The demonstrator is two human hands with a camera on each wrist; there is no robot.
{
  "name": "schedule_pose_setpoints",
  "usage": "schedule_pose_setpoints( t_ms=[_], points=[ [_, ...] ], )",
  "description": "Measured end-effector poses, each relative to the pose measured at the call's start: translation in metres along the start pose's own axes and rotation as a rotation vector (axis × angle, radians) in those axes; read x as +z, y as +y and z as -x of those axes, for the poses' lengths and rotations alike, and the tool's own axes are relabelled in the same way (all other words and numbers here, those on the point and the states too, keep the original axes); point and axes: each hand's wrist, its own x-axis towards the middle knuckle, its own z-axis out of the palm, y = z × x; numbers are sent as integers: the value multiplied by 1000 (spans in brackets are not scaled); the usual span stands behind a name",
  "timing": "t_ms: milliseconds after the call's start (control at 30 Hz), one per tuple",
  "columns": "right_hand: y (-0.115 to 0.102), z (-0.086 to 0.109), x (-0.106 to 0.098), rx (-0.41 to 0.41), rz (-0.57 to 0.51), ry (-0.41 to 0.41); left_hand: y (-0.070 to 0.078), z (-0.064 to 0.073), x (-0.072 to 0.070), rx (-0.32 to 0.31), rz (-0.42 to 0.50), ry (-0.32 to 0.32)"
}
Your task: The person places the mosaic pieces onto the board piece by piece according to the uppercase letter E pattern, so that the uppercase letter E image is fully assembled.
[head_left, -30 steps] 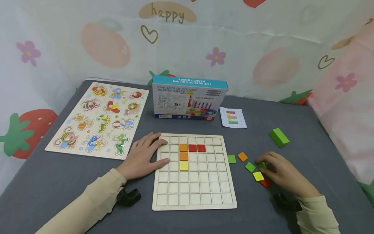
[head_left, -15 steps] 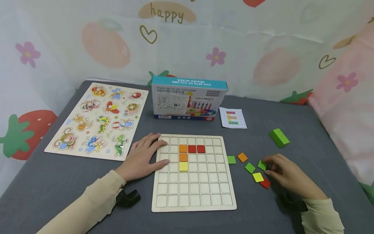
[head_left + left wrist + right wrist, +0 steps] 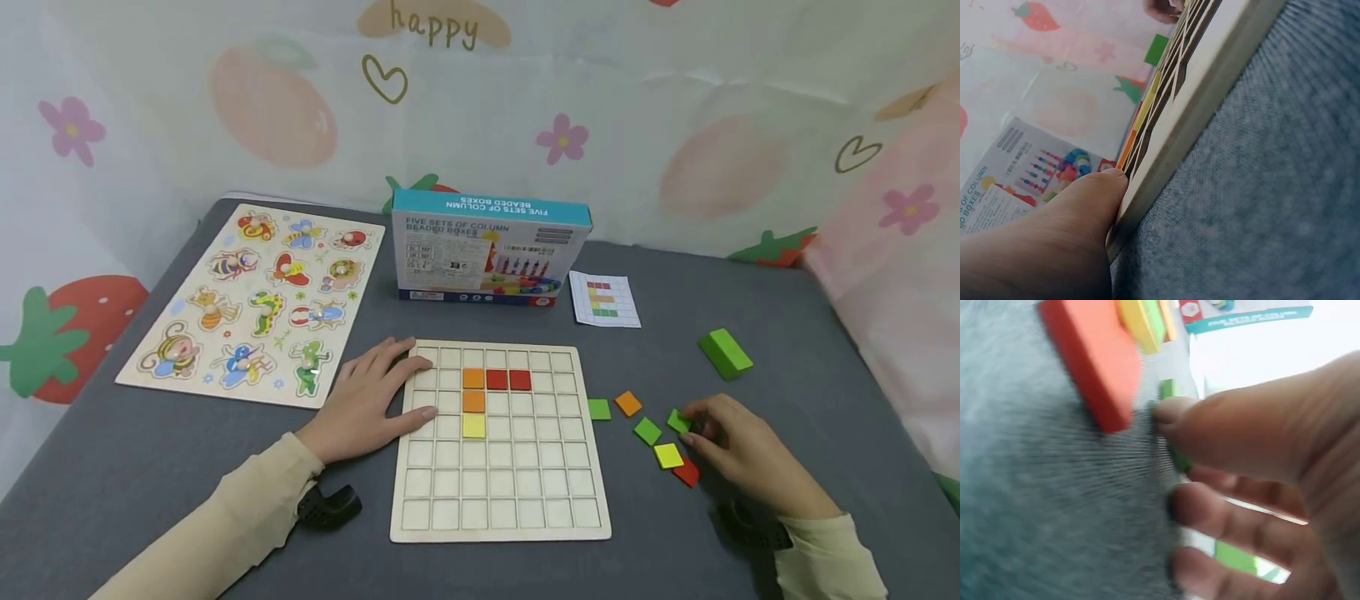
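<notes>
My left hand (image 3: 371, 408) rests at the left edge of the wooden grid board (image 3: 502, 525), fingers and thumb laid over its rim. In the left wrist view the thumb (image 3: 1088, 197) presses on that edge. On the board sit two red tiles (image 3: 507, 380), two orange tiles (image 3: 473, 402) and a yellow tile (image 3: 473, 426). Right of the board, my right hand (image 3: 742, 454) pinches a green square tile (image 3: 677, 421) between thumb and index finger at the table surface. The right wrist view shows the thumb over this green tile (image 3: 1168, 387), partly hiding it.
Loose green (image 3: 647, 431), yellow (image 3: 669, 456), red (image 3: 686, 472) and orange tiles (image 3: 628, 404) lie nearby; another green tile (image 3: 599, 409) touches the board's right edge. Behind are a green block (image 3: 726, 354), a pattern card (image 3: 606, 300), a box (image 3: 491, 250) and an insect puzzle (image 3: 251, 308).
My right hand drew back slightly to the right, uncovering part of the green tile between its fingertips. The head view shifted a little. My left hand stays on the board.
</notes>
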Motion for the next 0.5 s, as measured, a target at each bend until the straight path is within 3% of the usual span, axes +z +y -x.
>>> schedule_pose_setpoints(
  t_ms=[367,500],
  points=[
    [-8,-6,0,13,30,84,0,2,-1,-3,3,-9],
    [-19,-12,-5,-27,10,115,0,2,-2,-4,7,-16]
  ],
)
